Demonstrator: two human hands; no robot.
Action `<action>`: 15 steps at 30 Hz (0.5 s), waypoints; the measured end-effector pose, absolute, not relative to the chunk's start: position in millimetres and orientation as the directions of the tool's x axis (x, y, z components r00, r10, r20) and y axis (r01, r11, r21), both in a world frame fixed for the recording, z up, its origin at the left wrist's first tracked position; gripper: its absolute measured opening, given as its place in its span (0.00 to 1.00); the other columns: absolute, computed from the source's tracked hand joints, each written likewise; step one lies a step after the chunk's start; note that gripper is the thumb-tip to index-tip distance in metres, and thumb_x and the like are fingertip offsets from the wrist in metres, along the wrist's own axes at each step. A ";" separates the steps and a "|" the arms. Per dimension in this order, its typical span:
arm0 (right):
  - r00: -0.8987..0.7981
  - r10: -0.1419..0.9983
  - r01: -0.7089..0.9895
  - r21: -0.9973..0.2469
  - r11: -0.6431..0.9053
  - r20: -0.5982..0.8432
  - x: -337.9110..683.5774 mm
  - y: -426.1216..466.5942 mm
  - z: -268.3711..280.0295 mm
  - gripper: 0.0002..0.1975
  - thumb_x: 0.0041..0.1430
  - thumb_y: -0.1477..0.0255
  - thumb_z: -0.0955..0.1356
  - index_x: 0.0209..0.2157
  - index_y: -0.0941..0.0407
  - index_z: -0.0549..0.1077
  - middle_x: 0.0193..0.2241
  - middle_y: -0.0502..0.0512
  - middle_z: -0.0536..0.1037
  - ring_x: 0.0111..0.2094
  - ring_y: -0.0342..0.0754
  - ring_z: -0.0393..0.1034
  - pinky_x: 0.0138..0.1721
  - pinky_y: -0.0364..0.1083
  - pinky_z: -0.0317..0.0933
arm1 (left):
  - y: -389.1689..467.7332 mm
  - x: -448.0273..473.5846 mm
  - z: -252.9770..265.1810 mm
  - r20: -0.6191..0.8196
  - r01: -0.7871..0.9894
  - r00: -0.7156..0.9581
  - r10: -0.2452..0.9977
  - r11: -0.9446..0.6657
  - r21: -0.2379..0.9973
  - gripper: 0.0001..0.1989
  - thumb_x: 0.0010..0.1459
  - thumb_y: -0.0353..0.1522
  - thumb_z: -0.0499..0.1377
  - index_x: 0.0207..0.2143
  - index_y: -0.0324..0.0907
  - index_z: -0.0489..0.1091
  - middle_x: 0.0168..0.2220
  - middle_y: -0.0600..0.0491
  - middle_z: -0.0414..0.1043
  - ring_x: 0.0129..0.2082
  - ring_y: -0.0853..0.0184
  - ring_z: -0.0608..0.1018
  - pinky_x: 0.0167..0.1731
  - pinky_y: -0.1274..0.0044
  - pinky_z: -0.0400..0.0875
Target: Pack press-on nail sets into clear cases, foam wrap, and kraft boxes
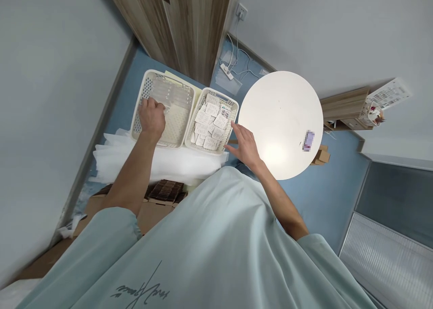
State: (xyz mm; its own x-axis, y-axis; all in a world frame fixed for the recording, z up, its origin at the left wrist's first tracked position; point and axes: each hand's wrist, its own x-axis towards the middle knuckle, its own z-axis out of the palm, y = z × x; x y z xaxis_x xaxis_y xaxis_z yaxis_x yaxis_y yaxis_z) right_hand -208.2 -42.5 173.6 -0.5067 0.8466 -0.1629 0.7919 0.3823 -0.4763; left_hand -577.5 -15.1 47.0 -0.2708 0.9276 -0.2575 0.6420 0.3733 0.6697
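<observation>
My left hand (152, 118) is over the left white plastic basket (193, 112), its fingers curled down at the basket's left side. What those fingers hold, if anything, is hidden. Clear plastic pieces (176, 94) lie in rows along the far part of this basket. Beside it stands a second white basket (234, 105), filled with a heap of small white printed cards (209, 124). At its right rim is my right hand (245, 143), thumb and fingers apart, with nothing in it. Whether the fingertips touch the rim I cannot tell.
A round white table (280, 110) stands to the right, bearing a small blurred purple item (308, 140). White foam sheets (169, 162) lie below the baskets, near a cardboard box (154, 214). A power strip (226, 71) with cables rests on the floor beside a wooden cabinet (189, 25).
</observation>
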 end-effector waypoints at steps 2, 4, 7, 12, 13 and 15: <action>-0.515 0.843 0.780 -0.493 0.385 -0.156 -205.5 -43.0 173.2 0.45 0.72 0.64 0.73 0.82 0.50 0.52 0.73 0.67 0.70 0.76 0.68 0.61 0.74 0.71 0.59 | -21.8 -579.3 49.6 -0.248 0.679 -0.264 0.932 0.362 0.638 0.05 0.72 0.26 0.58 0.40 0.39 0.72 0.54 0.45 0.72 0.65 0.54 0.61 0.73 0.61 0.50; -0.528 0.836 0.766 -0.508 0.394 -0.147 -202.9 -43.5 173.0 0.44 0.72 0.63 0.73 0.82 0.50 0.52 0.73 0.67 0.70 0.76 0.68 0.61 0.74 0.71 0.58 | -29.4 -578.1 56.5 -0.226 0.717 -0.261 0.939 0.345 0.606 0.02 0.68 0.26 0.63 0.41 0.39 0.73 0.53 0.46 0.73 0.65 0.53 0.63 0.72 0.61 0.53; -0.547 0.828 0.747 -0.520 0.414 -0.126 -198.2 -44.8 172.6 0.44 0.73 0.63 0.72 0.82 0.50 0.52 0.73 0.67 0.70 0.76 0.68 0.60 0.74 0.70 0.58 | -41.0 -566.8 76.2 -0.187 0.708 -0.312 0.931 0.359 0.608 0.05 0.66 0.28 0.67 0.42 0.41 0.75 0.50 0.47 0.76 0.61 0.52 0.70 0.70 0.60 0.60; -0.585 0.806 0.709 -0.537 0.457 -0.087 -184.5 -49.1 174.2 0.47 0.72 0.64 0.73 0.83 0.51 0.49 0.74 0.67 0.69 0.77 0.68 0.59 0.75 0.69 0.57 | -59.8 -520.4 126.7 -0.158 0.514 -0.423 0.892 0.380 0.769 0.11 0.61 0.35 0.72 0.43 0.42 0.79 0.43 0.49 0.82 0.45 0.57 0.83 0.55 0.64 0.76; -0.591 0.803 0.702 -0.542 0.463 -0.080 -180.4 -50.4 175.4 0.48 0.72 0.63 0.73 0.83 0.50 0.48 0.74 0.67 0.69 0.77 0.69 0.59 0.75 0.69 0.57 | -63.5 -507.6 137.4 -0.176 0.458 -0.399 0.900 0.362 0.812 0.13 0.61 0.37 0.73 0.45 0.41 0.79 0.43 0.50 0.83 0.44 0.58 0.84 0.52 0.67 0.78; -0.600 0.797 0.685 -0.555 0.472 -0.063 -170.2 -53.4 178.8 0.48 0.73 0.63 0.73 0.83 0.49 0.46 0.75 0.66 0.68 0.77 0.69 0.59 0.75 0.69 0.57 | -70.2 -479.4 157.0 -0.237 0.341 -0.370 0.898 0.369 0.865 0.15 0.60 0.39 0.73 0.45 0.42 0.80 0.42 0.50 0.84 0.40 0.60 0.85 0.46 0.70 0.80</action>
